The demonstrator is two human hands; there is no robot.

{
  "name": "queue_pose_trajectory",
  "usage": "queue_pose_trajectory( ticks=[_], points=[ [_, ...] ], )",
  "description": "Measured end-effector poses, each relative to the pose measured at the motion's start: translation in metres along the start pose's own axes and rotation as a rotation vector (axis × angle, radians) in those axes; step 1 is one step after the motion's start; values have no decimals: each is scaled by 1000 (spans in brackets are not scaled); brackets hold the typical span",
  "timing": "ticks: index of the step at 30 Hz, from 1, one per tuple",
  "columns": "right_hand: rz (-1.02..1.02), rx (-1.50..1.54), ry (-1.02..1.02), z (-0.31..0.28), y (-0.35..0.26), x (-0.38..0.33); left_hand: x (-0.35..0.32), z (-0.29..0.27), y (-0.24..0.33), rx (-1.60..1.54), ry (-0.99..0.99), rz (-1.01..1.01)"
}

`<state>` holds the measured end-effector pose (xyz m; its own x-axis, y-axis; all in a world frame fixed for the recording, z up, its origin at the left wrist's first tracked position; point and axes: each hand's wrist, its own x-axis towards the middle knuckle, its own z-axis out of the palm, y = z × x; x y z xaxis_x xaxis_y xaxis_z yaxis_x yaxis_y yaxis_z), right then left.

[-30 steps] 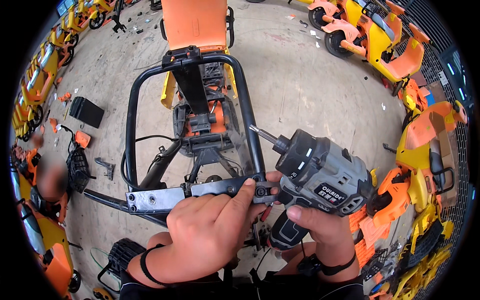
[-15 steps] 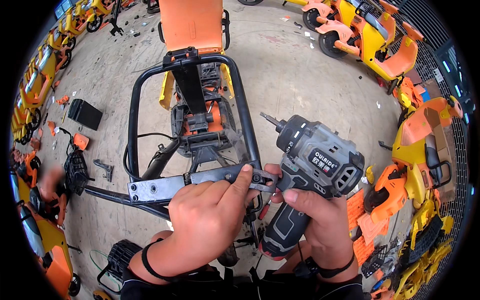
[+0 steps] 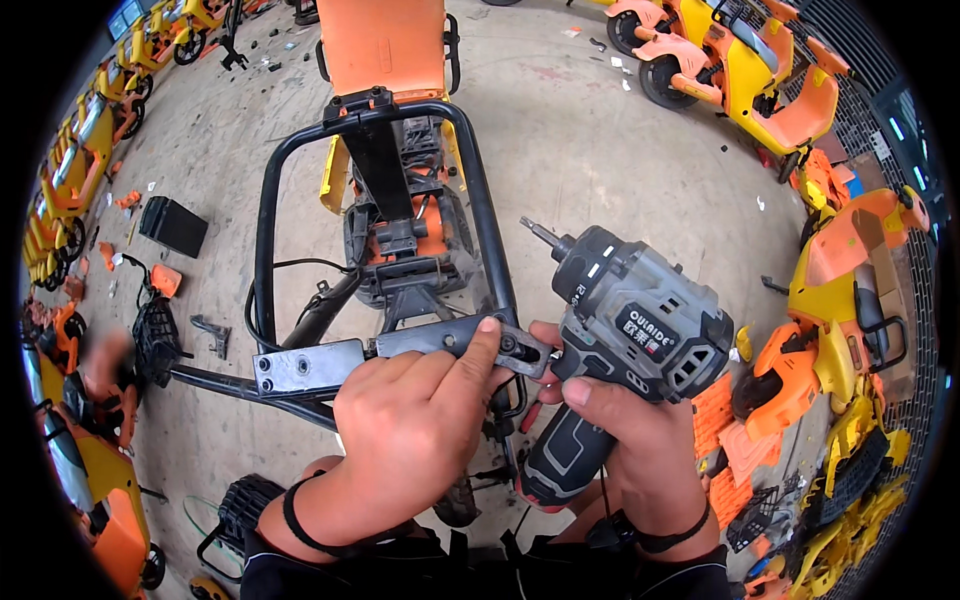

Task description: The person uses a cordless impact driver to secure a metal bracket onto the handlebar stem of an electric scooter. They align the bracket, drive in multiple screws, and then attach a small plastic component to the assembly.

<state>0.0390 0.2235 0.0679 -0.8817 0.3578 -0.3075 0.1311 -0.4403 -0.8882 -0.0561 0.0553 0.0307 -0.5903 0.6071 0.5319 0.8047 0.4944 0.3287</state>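
Left hand point(image 3: 410, 420) half curled, its index finger stretched out, a worker bends over the bare frame of a scooter on a workshop floor point(image 3: 600, 150). The hand lies across a flat metal bar point(image 3: 312, 368), fingertip resting near its right end, just beside a bolt point(image 3: 510, 342) set in a slotted bracket point(image 3: 528, 358). The other fingers fold down over the bar's near edge; with the thumb hidden, I cannot tell whether they grip it or merely press.

Right hand point(image 3: 640, 430) is closed around the handle of a grey and black power drill point(image 3: 645, 325), thumb laid across the near side. Two fingertips show between the drill and the bracket; whether they touch the metal is unclear from here. The drill's bit point(image 3: 545, 236) points up and to the left, away from the bar and clear of the bolt.

The bar lies crosswise at the near end of a looped black tube point(image 3: 268, 230), with an orange panel point(image 3: 385, 50) beyond it. Below the bracket hangs something with a red end point(image 3: 530, 417), too small to make out. Dark bands circle both wrists.

Around the worker, yellow and orange scooters point(image 3: 765, 95) line the floor on either side. A black box point(image 3: 172, 228) and a black basket point(image 3: 157, 340) sit to the left, while yellow panels point(image 3: 850, 525) lie heaped at lower right.
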Motion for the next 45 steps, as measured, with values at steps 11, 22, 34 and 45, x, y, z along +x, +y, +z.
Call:
queue_pose_trajectory(
  ticks=[11, 22, 34, 45],
  points=[
    [-63, 38, -41, -15, 20, 23, -12, 22, 7, 167, 167, 78],
    [-127, -37, -122, -22, 12, 38, -15, 22, 11, 146, 181, 72],
    [-128, 8, -26, -17, 31, 34, -9, 13, 8, 45, 166, 13],
    [-144, -17, 28, -9, 41, 29, -8, 9, 11, 31, 118, -115]
  ],
)
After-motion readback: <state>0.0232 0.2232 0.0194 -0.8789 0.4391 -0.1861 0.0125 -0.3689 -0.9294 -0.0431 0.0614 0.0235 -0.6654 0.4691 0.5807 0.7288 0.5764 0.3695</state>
